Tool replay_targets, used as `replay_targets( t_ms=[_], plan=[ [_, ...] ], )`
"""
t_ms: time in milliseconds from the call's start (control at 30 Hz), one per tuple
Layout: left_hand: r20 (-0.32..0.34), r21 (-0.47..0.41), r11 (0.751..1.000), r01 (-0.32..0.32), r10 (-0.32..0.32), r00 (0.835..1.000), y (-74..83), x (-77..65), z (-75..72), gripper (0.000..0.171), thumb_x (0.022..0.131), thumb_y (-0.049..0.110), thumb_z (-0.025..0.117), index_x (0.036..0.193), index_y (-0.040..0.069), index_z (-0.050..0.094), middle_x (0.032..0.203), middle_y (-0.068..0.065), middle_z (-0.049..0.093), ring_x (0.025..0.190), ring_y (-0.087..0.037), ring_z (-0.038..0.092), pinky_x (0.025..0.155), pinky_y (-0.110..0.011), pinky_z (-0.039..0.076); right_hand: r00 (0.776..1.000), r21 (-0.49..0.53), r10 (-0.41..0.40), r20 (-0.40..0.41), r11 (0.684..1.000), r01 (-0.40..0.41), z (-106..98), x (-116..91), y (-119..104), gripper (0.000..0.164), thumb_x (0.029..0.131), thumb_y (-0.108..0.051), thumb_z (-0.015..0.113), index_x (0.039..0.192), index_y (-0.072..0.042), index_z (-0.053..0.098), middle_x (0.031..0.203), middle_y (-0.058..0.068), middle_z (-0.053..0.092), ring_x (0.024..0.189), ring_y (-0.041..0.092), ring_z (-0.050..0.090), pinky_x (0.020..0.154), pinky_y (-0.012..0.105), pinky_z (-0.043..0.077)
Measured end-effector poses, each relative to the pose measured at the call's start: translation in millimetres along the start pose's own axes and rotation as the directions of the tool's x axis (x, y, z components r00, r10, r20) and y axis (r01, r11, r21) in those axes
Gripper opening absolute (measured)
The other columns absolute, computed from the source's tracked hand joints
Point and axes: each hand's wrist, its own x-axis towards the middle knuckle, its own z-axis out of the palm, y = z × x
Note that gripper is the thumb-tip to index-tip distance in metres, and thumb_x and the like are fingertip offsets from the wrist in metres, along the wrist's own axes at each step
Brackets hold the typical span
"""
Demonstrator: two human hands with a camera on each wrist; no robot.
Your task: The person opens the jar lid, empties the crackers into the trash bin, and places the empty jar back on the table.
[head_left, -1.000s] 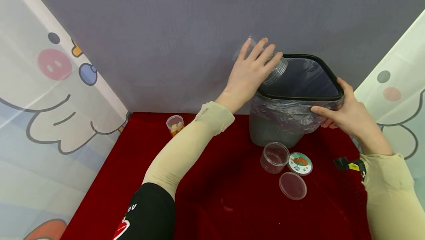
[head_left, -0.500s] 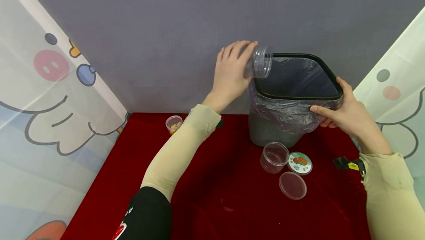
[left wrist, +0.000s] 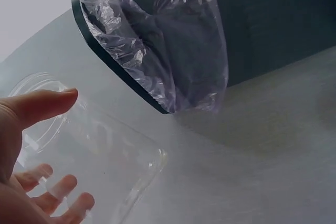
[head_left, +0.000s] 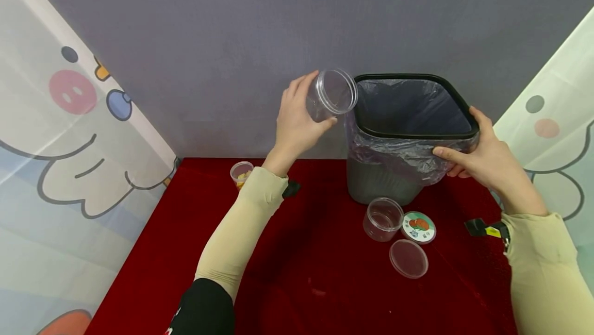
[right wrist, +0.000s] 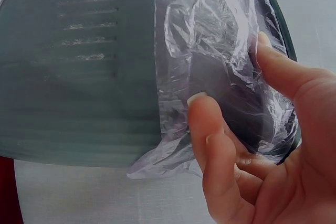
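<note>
My left hand [head_left: 297, 118] grips a clear plastic jar [head_left: 333, 93], tilted with its wide mouth to the right, just left of the trash can's rim. In the left wrist view the jar [left wrist: 105, 156] looks see-through with nothing inside, thumb on one side and fingers on the other. The grey trash can [head_left: 380, 178] has a black rim and a thin plastic liner [head_left: 408, 157] folded over it. Its near right corner is held by my right hand [head_left: 492, 162], thumb on the front. In the right wrist view, bent fingers [right wrist: 207, 124] lie against the liner [right wrist: 178, 35].
Before the can stand a clear round tub [head_left: 383, 220], a lid with a fruit picture [head_left: 418, 227] and a clear lid [head_left: 409, 258]. A small cup of yellow pieces [head_left: 242, 172] is at the back left. Red cloth [head_left: 325, 273] covers the table; a grey wall [head_left: 209, 67] rises behind.
My left hand has drawn the jar leftward and down from over the can's left rim, turning its mouth toward the camera. My right hand and the can have stayed put.
</note>
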Motion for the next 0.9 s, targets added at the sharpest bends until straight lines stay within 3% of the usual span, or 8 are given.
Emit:
replay_targets(
  t_ms=[267,533,733,900],
  plan=[
    [0.038,-0.114,0.991,0.068,-0.064,0.997,-24.4,-28.2,0.5,0.094,0.069,0.026,0.093,0.148,0.013,0.044,0.14,-0.005,0.049,0.127,-0.024,0.045,0.102,-0.038,0.04,1.0,0.004,0.007,-0.006,1.0,-0.007,0,0,0,0.115,0.09,-0.047,0.072,0.158,-0.023,-0.018,0.071,0.016,0.07,0.057,0.029,0.068,0.052,0.033,0.055],
    [0.126,-0.215,0.962,0.171,-0.146,0.981,-49.9,-66.4,16.7,0.092,0.072,0.027,0.09,0.148,0.01,0.041,0.136,-0.006,0.05,0.124,-0.022,0.048,0.101,-0.044,0.041,1.0,-0.013,0.011,-0.003,1.0,-0.011,1,1,-1,0.116,0.09,-0.048,0.072,0.158,-0.023,-0.018,0.072,0.015,0.07,0.057,0.028,0.068,0.052,0.031,0.054],
    [0.206,-0.244,0.931,0.27,-0.222,0.953,-69.4,-96.9,35.2,0.091,0.072,0.028,0.089,0.147,0.012,0.041,0.138,-0.009,0.05,0.125,-0.022,0.048,0.103,-0.048,0.04,1.0,-0.001,0.011,-0.002,1.0,-0.011,1,2,0,0.115,0.09,-0.047,0.072,0.158,-0.024,-0.018,0.072,0.016,0.07,0.057,0.028,0.068,0.052,0.03,0.054],
    [0.288,-0.309,0.886,0.346,-0.26,0.922,-83.0,-124.8,55.0,0.092,0.071,0.02,0.09,0.148,0.011,0.04,0.139,-0.007,0.051,0.125,-0.023,0.049,0.105,-0.051,0.04,1.0,0.002,0.009,-0.004,1.0,-0.009,1,2,0,0.114,0.09,-0.047,0.071,0.158,-0.025,-0.018,0.072,0.016,0.07,0.056,0.028,0.068,0.052,0.031,0.054]
  ],
)
